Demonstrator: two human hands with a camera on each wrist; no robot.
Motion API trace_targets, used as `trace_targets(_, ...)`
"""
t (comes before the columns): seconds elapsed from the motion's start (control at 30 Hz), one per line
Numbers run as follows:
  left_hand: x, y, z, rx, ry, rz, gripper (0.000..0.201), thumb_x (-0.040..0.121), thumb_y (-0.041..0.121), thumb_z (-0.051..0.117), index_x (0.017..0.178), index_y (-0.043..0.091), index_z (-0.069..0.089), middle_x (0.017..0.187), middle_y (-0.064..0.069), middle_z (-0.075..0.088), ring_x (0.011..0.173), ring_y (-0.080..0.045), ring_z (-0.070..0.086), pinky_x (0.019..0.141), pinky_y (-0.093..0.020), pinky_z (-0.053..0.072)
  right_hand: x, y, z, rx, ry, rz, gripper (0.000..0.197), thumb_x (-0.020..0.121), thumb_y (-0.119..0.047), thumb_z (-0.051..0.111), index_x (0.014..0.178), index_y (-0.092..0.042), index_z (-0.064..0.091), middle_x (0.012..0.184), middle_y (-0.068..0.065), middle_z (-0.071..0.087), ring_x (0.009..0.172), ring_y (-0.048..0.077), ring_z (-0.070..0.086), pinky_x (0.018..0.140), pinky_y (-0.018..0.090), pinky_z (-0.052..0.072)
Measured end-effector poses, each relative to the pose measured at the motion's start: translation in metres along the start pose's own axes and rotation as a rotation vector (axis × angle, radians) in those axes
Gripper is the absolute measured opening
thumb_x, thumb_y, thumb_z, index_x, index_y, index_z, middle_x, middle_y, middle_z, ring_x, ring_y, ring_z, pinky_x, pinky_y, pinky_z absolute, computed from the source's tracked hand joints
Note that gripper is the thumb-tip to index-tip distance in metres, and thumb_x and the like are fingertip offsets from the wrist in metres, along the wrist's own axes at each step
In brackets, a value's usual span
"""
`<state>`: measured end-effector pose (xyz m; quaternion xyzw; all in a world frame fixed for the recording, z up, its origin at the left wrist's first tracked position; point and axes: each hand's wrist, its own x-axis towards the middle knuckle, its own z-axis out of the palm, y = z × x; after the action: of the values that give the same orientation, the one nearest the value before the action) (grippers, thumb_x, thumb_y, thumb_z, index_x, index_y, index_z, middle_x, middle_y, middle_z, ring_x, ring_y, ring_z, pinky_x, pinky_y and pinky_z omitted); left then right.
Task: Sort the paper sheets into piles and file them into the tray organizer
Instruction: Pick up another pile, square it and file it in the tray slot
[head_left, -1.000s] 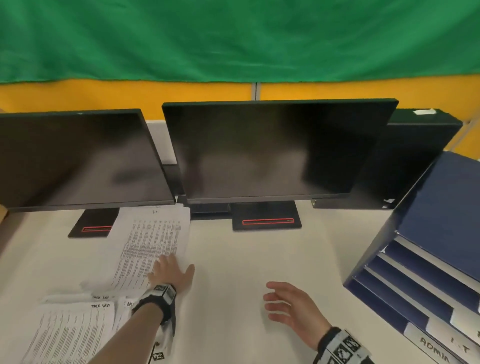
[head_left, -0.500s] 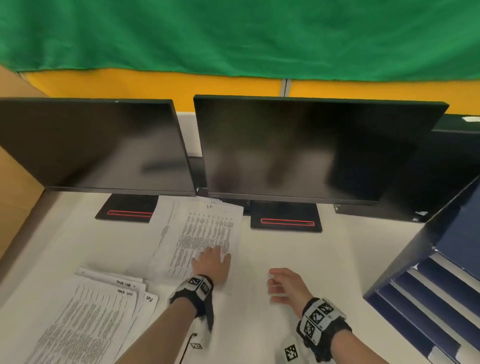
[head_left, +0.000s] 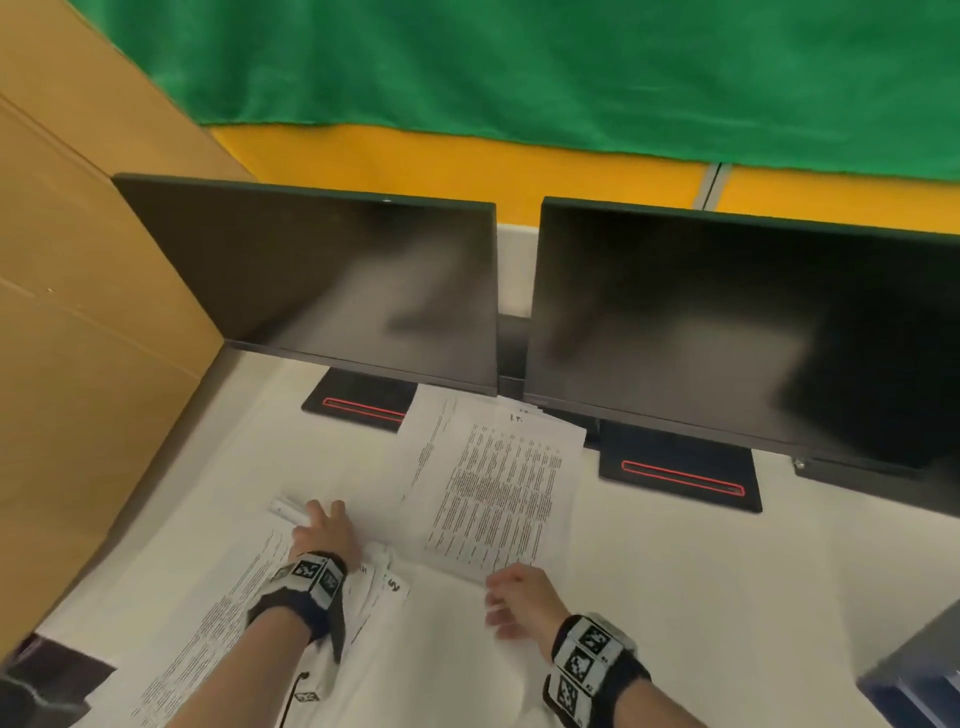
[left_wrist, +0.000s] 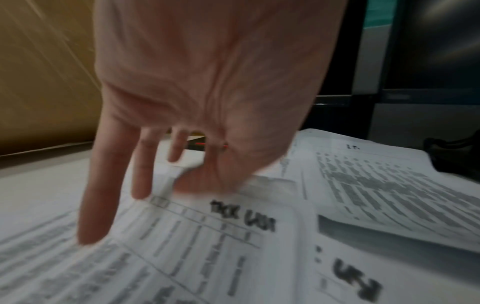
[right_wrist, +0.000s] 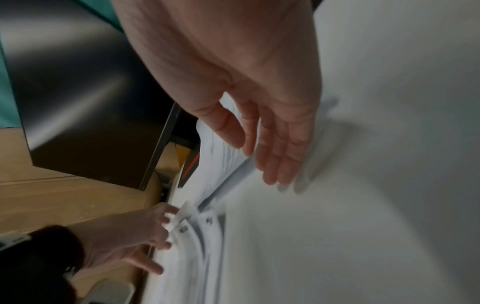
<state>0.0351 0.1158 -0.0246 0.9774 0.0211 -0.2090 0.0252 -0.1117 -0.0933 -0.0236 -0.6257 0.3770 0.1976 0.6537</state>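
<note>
Two groups of printed paper sheets lie on the white table (head_left: 727, 597). The fanned near pile (head_left: 218, 613), hand-lettered at the top (left_wrist: 241, 216), is at the left. My left hand (head_left: 322, 527) rests on its far edge with straight fingers (left_wrist: 140, 181), where a sheet edge bends up beside the thumb. The far pile (head_left: 493, 493) runs under the monitors. My right hand (head_left: 511, 597) hovers relaxed and empty at its near right corner (right_wrist: 223, 160). Only a corner of the dark blue tray organizer (head_left: 919, 691) shows at the lower right.
Two black monitors (head_left: 337, 280) (head_left: 753, 332) stand at the back, their bases (head_left: 363, 405) (head_left: 680, 478) on either side of the far pile. A cardboard wall (head_left: 78, 312) borders the table's left side. Something dark (head_left: 47, 680) lies at the lower left.
The view swung left, so the tray organizer is almost out of frame. My left hand left the far pile for the near left pile. My right hand moved up to the far pile's corner.
</note>
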Motion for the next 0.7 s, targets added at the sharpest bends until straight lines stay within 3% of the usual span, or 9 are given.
trace_targets(0.13, 0.009, -0.023, 0.007, 0.082, -0.178, 0.141, 0.065, 0.074, 0.002, 0.061, 0.127, 0.024, 0.030, 0.133, -0.004, 0.022, 0.115, -0.035, 0.045, 0.093, -0.044, 0.050, -0.001, -0.006, 0.045, 0.076, -0.160, 0.220, 0.019, 0.093, -0.014, 0.043, 0.108, -0.007, 0.054, 0.094, 0.010, 0.060, 0.066, 0.022, 0.061, 0.068, 0.036, 0.055)
trace_targets(0.2, 0.010, -0.027, 0.006, 0.122, -0.188, 0.208, 0.078, 0.062, 0.006, 0.078, 0.122, 0.024, 0.032, 0.128, -0.001, 0.025, 0.113, -0.033, 0.046, 0.088, -0.043, 0.053, 0.002, -0.006, 0.061, 0.175, -0.208, 0.256, 0.014, 0.092, -0.013, 0.047, 0.102, -0.009, 0.054, 0.089, 0.009, 0.061, 0.071, 0.022, 0.059, 0.067, 0.035, 0.052)
trace_targets(0.27, 0.013, -0.030, 0.000, 0.145, -0.207, 0.292, 0.081, 0.056, 0.014, 0.085, 0.120, 0.023, 0.037, 0.125, -0.001, 0.026, 0.107, -0.029, 0.050, 0.086, -0.040, 0.054, 0.004, -0.009, 0.075, 0.247, -0.226, 0.278, 0.006, 0.090, -0.009, 0.052, 0.092, -0.008, 0.058, 0.083, 0.009, 0.061, 0.075, 0.022, 0.059, 0.069, 0.035, 0.049)
trace_targets(0.4, 0.017, -0.034, -0.007, 0.219, -0.231, 0.392, 0.080, 0.058, 0.028, 0.085, 0.126, 0.022, 0.044, 0.126, -0.004, 0.025, 0.104, -0.026, 0.052, 0.090, -0.037, 0.053, 0.006, -0.018, 0.101, 0.218, -0.350, 0.282, 0.005, 0.083, -0.011, 0.061, 0.079, -0.013, 0.065, 0.087, 0.005, 0.064, 0.081, 0.018, 0.059, 0.082, 0.035, 0.045)
trace_targets(0.5, 0.015, -0.033, -0.008, 0.232, -0.201, 0.435, 0.070, 0.065, 0.029, 0.080, 0.127, 0.022, 0.048, 0.127, -0.001, 0.033, 0.109, -0.022, 0.052, 0.091, -0.033, 0.050, 0.005, -0.020, 0.111, 0.041, -0.389, 0.231, 0.014, 0.082, -0.009, 0.064, 0.094, -0.017, 0.063, 0.093, -0.001, 0.057, 0.088, 0.013, 0.052, 0.094, 0.037, 0.045)
trace_targets(0.53, 0.014, -0.032, -0.008, 0.229, -0.194, 0.443, 0.063, 0.070, 0.027, 0.077, 0.126, 0.023, 0.050, 0.130, 0.001, 0.038, 0.113, -0.020, 0.051, 0.094, -0.031, 0.048, 0.005, -0.020, 0.111, 0.012, -0.366, 0.225, 0.020, 0.083, -0.006, 0.064, 0.101, -0.015, 0.062, 0.090, -0.003, 0.054, 0.086, 0.012, 0.050, 0.096, 0.036, 0.045)
trace_targets(0.6, 0.015, -0.029, -0.012, 0.218, -0.181, 0.450, 0.050, 0.076, 0.026, 0.071, 0.123, 0.027, 0.053, 0.132, 0.005, 0.048, 0.118, -0.017, 0.051, 0.099, -0.029, 0.042, 0.007, -0.017, 0.110, 0.012, -0.329, 0.209, 0.023, 0.083, -0.001, 0.063, 0.097, -0.019, 0.059, 0.087, -0.003, 0.053, 0.081, 0.011, 0.049, 0.095, 0.036, 0.046)
trace_targets(0.63, 0.015, -0.025, -0.015, 0.212, -0.182, 0.454, 0.047, 0.077, 0.027, 0.070, 0.122, 0.028, 0.054, 0.131, 0.004, 0.052, 0.118, -0.017, 0.052, 0.101, -0.029, 0.041, 0.008, -0.015, 0.109, 0.032, -0.317, 0.204, 0.026, 0.081, 0.001, 0.064, 0.094, -0.021, 0.057, 0.091, -0.001, 0.057, 0.082, 0.013, 0.052, 0.094, 0.036, 0.046)
trace_targets(0.7, 0.012, -0.012, -0.027, 0.204, -0.186, 0.475, 0.047, 0.078, 0.028, 0.070, 0.122, 0.027, 0.055, 0.128, 0.002, 0.056, 0.116, -0.018, 0.053, 0.101, -0.031, 0.041, 0.009, -0.012, 0.104, 0.101, -0.278, 0.205, 0.041, 0.075, 0.004, 0.067, 0.108, -0.018, 0.057, 0.108, 0.005, 0.064, 0.093, 0.020, 0.060, 0.089, 0.037, 0.051)
